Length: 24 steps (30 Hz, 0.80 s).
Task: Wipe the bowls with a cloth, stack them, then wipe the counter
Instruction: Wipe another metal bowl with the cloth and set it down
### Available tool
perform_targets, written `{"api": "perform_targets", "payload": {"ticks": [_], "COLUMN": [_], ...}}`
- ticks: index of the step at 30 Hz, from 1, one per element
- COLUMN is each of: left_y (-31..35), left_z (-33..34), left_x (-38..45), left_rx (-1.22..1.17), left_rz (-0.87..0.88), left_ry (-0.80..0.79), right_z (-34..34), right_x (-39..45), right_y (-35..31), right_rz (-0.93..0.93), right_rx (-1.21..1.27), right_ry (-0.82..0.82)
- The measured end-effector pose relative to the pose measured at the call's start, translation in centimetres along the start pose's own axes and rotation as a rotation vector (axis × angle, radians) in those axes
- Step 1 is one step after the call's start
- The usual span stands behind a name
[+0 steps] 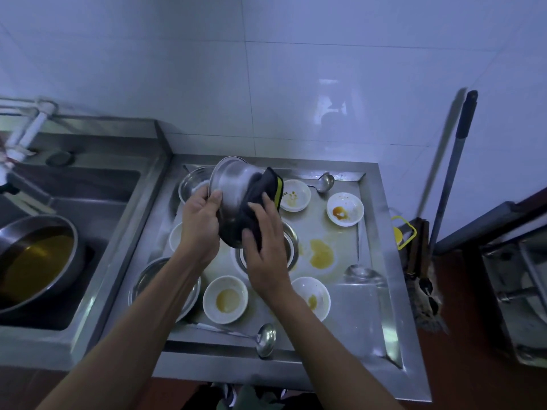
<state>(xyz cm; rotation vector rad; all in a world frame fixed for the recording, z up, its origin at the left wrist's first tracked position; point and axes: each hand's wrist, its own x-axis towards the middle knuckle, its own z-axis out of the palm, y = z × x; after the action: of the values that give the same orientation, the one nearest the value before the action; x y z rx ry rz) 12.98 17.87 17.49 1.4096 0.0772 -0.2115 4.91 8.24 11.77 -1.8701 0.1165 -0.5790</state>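
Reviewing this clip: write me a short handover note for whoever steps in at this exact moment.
Left hand grips the rim of a steel bowl, held tilted above the counter.
Right hand presses a dark cloth against the bowl's outside.
Four white bowls with sauce residue are in full view: two at the back right, two at the front; another is partly hidden behind the left wrist. More steel bowls sit on the counter.
Done: wiping under way on the one held bowl.
Left: wipe the remaining bowls, stack them, then wipe the counter, including the yellow spill.
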Motion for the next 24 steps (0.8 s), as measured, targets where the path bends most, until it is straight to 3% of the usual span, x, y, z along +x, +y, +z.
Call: {"api": "perform_targets", "payload": {"ticks": [5, 9, 11, 15, 19, 24], "left_y": [-0.6, -0.8, -0.8, -0.6, -1.5, -1.7], "left_z": [0.1, -0.1, -0.3, 0.1, -0.1, -0.6], "left_x": [-0.3, -1.0, -1.4, -1.7, -1.5, -0.6], "left_rx": [-0.042, -0.039, 0.222, 0.694, 1.151, 1.355], "left_rz": [-0.051, -0.067, 0.07, 0.397, 0.573, 0.822], "left_ry": [0.024, -0.01, -0.076, -0.231, -0.464, -0.68], "right_z": [-1.1, -2.8, -4.1, -5.5, -6.3, -6.6], "right_x": [-1.0, 2.0, 3.2, 4.1, 5.4, 5.3], "right_y": [2.0, 2.3, 2.2, 1.9, 1.1, 1.3], "right_rz": [0.102, 0.603, 0.725, 0.705, 0.695, 0.69], "right_rx": [0.06, 0.25, 0.361, 0.415, 0.504, 0.527], "right_ry": [-0.008, 0.141, 0.183, 0.222, 0.271, 0.24]}}
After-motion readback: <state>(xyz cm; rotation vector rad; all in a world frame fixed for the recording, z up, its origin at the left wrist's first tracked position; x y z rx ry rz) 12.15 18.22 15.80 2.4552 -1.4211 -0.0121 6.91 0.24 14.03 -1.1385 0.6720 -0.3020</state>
